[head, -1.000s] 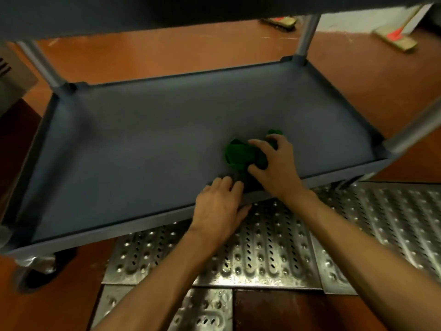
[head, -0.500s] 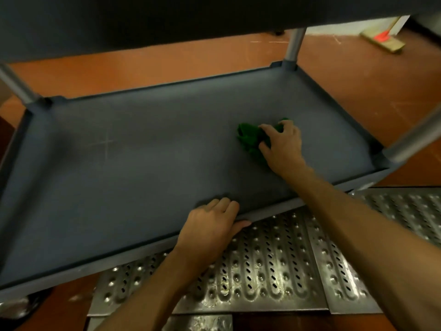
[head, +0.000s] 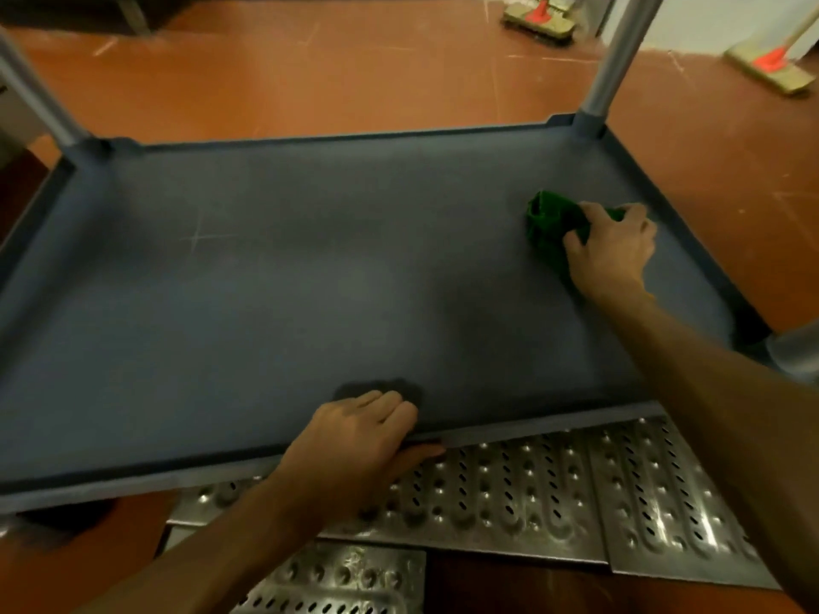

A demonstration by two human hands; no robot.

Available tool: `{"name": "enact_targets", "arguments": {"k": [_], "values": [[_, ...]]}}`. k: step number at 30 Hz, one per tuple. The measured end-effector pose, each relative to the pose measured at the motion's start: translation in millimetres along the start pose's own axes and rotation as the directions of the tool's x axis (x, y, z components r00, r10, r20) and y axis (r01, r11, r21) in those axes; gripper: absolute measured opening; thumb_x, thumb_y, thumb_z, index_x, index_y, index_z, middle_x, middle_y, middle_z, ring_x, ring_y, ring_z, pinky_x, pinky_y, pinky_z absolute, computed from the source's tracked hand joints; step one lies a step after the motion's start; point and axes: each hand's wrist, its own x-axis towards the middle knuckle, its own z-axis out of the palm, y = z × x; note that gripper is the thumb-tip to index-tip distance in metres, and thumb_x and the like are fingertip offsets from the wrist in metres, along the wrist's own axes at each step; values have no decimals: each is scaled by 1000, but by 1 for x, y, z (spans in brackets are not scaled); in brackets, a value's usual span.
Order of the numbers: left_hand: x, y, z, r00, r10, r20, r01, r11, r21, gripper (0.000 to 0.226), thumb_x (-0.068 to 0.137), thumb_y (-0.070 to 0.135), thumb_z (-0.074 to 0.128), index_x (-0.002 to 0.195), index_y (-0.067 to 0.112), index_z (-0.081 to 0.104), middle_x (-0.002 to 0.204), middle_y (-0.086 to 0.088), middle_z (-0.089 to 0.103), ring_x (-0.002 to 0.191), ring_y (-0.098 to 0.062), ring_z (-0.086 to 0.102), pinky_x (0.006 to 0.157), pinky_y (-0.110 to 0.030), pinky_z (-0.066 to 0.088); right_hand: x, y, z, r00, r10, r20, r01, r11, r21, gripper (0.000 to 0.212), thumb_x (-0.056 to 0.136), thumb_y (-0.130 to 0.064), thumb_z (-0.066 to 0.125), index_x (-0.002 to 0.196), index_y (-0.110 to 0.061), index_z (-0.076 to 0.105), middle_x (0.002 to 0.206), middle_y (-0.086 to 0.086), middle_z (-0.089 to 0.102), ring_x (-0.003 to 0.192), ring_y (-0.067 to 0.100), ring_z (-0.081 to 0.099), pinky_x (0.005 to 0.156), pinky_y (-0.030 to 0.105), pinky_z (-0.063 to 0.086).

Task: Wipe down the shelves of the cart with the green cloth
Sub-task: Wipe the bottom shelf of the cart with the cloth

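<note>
A dark grey cart shelf with a raised rim fills most of the view. A bunched green cloth lies on its right part, near the right rim. My right hand grips the cloth from above, fingers curled over it, pressing it onto the shelf. My left hand holds the shelf's near rim, fingers over the top and thumb under the edge.
Grey metal posts stand at the far left corner, the far right corner and the near right corner. Perforated steel floor plates lie below the near rim. Two brushes rest on the orange floor beyond.
My right hand has slid the green cloth from the shelf's near middle to the right and farther back. My left hand stays on the near rim.
</note>
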Motion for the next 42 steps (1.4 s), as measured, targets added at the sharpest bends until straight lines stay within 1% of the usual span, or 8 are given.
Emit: {"name": "enact_targets", "arguments": {"k": [5, 9, 15, 20, 24, 31, 39, 42], "values": [[-18, 9, -3, 1000, -5, 12, 5, 1000, -29, 37, 96, 50, 58, 74, 21, 52, 70, 5, 52, 60, -14, 50, 49, -28, 41, 20, -12, 7, 998, 57, -6, -57, 996, -73, 40, 97, -36, 50, 135, -24, 50, 139, 24, 34, 124, 48, 37, 107, 55, 32], [-25, 19, -9, 999, -10, 54, 12, 999, -35, 30, 95, 46, 62, 80, 25, 46, 72, 7, 51, 61, -11, 48, 54, -21, 31, 27, -47, 11, 995, 92, 30, -91, 995, -32, 41, 96, -41, 46, 131, -21, 53, 136, 26, 40, 122, 50, 41, 107, 58, 32], [-27, 23, -13, 998, -4, 67, 6, 999, -38, 26, 97, 42, 60, 83, 24, 47, 74, 7, 53, 61, -10, 47, 59, -21, 27, -1, -116, 26, 986, -139, 92, 130, 987, 93, 37, 96, -35, 49, 129, -21, 57, 135, 22, 41, 119, 47, 45, 106, 54, 36], [-28, 22, -14, 996, -8, 94, 10, 999, -31, 25, 96, 43, 61, 85, 24, 48, 75, 5, 54, 62, -13, 52, 55, -24, 35, -55, -160, 27, 912, -379, 157, 350, 919, 183, 42, 91, -40, 55, 130, -25, 58, 138, 17, 43, 121, 42, 42, 103, 49, 37], [-27, 14, -15, 994, -10, 107, 10, 1000, -3, 29, 97, 45, 58, 86, 19, 60, 79, 2, 60, 67, -18, 59, 53, -30, 42, -99, -175, 21, 862, -477, 169, 422, 862, 280, 41, 84, -48, 60, 119, -27, 66, 128, 10, 50, 117, 38, 42, 100, 46, 37], [-25, -9, -25, 990, -25, 135, 16, 997, 71, 37, 100, 50, 48, 97, 19, 67, 88, 3, 63, 77, -19, 65, 55, -34, 49, -151, -159, 1, 766, -617, 180, 557, 778, 292, 58, 75, -68, 63, 113, -24, 64, 124, 10, 51, 115, 37, 44, 95, 47, 38], [-21, -17, -26, 991, -37, 128, 29, 998, 63, 33, 98, 51, 51, 89, 21, 60, 85, 4, 61, 73, -18, 62, 53, -31, 47, -181, -78, -25, 632, -761, 145, 657, 625, 422, 40, 71, -58, 65, 98, -29, 66, 109, -2, 56, 108, 25, 49, 91, 44, 43], [-21, -17, -27, 990, -45, 130, 37, 997, 70, 32, 98, 52, 50, 89, 22, 59, 85, 5, 60, 71, -16, 60, 53, -29, 45, -162, -24, -36, 677, -724, 135, 622, 660, 421, 35, 68, -49, 78, 93, -28, 67, 108, -6, 56, 106, 20, 49, 91, 44, 47]]}}
